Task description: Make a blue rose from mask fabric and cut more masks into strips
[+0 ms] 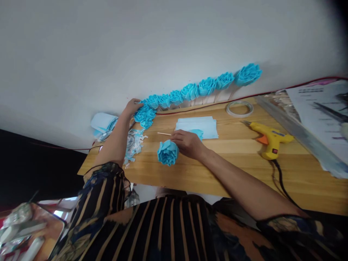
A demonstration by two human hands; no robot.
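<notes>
My left hand [133, 106] reaches to the left end of a row of blue crepe-paper flowers [190, 91] against the wall. Its fingers are bent onto a flower in the cluster [145, 115] there; the fingertips are partly hidden. Near the middle of the table, my right hand [188, 143] is closed beside a single blue paper flower [168, 153], its bloom facing me, and appears to hold it by the stem. A thin wooden stick [164, 133] pokes out leftward from these fingers. Beyond the right hand lie pale blue paper sheets [196, 124] with a brighter cut piece.
A yellow glue gun [269, 139] with a black cord rests at right, near a tape roll [239, 108]. Farther right are printed papers [318, 116], a clear plastic strip and dark scissors [330, 111]. Paper scraps [135, 143] and a pale paper roll [103, 121] are at left.
</notes>
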